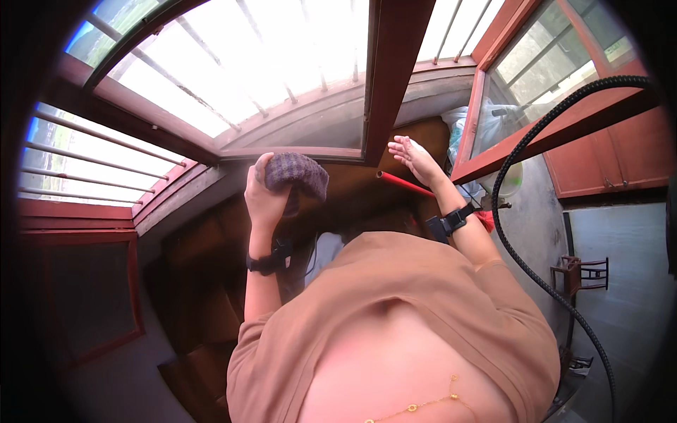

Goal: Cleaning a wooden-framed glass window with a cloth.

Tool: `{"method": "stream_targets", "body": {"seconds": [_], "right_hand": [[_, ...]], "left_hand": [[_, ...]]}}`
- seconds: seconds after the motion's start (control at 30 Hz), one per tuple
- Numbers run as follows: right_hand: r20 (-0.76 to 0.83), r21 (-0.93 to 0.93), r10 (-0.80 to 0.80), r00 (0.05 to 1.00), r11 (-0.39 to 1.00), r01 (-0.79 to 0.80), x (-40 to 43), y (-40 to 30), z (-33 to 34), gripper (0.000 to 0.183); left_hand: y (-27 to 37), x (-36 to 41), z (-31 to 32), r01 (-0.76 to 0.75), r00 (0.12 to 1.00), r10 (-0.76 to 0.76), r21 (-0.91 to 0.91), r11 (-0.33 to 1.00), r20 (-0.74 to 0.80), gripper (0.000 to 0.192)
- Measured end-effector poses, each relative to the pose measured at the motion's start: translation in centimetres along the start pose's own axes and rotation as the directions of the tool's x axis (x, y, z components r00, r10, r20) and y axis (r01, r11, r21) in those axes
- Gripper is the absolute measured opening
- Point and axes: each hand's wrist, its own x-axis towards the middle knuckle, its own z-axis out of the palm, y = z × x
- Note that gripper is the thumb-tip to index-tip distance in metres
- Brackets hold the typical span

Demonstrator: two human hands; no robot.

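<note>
A folded, purple-grey checked cloth (299,177) is held up in my left hand (262,193), whose fingers close around its left end. The cloth is just in front of the lower rail of a red-framed glass window sash (296,152). My right hand (417,158) is raised on the other side of the sash's thick upright, palm turned inward, with its fingers extended and nothing in it. Below my right hand lies a red tube (404,184) with an open end. Both wrists wear black straps with small devices.
Metal bars (100,133) stand outside the windows. Another red-framed sash (529,137) juts inward at the right, near plastic bags (457,124). A black braided cable (497,190) loops down the right side. A wooden chair (574,275) stands farther off.
</note>
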Motion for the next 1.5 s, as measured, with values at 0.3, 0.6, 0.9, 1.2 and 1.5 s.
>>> {"method": "stream_targets", "body": {"seconds": [0.3,0.6,0.9,1.2,1.5], "right_hand": [[-0.02,0.166,-0.159,0.987,0.973,0.16,1.0,-0.5,4.0,0.053],[-0.082,0.097,-0.172,0.982,0.979,0.18,0.1,2.0,3.0,0.05],[0.094,-0.503,0.338,0.936,0.828,-0.248,-6.5,0.6,11.1,0.031],[0.442,-0.153,0.023,0.897,0.987,0.05,-1.5,-2.2,26.0,0.059],[0.411,0.41,-0.037,0.911,0.9,-0.149,-3.6,-5.4,28.4,0.033]], "left_hand": [[-1.5,-6.0,-4.1,0.043,0.997,-0.042,0.02,0.999,-0.065,0.062],[-7.9,-7.7,-9.3,0.544,0.665,-0.632,-0.838,0.046,0.398,0.027],[-6.9,-6.9,-14.2,0.336,0.792,-0.395,-0.872,-0.355,0.466,0.038],[-4.5,-4.8,-13.5,0.525,0.846,0.027,-0.821,-0.223,0.533,0.06],[-6.0,-4.5,-13.2,0.537,0.774,-0.068,-0.708,-0.458,0.63,0.05]]}}
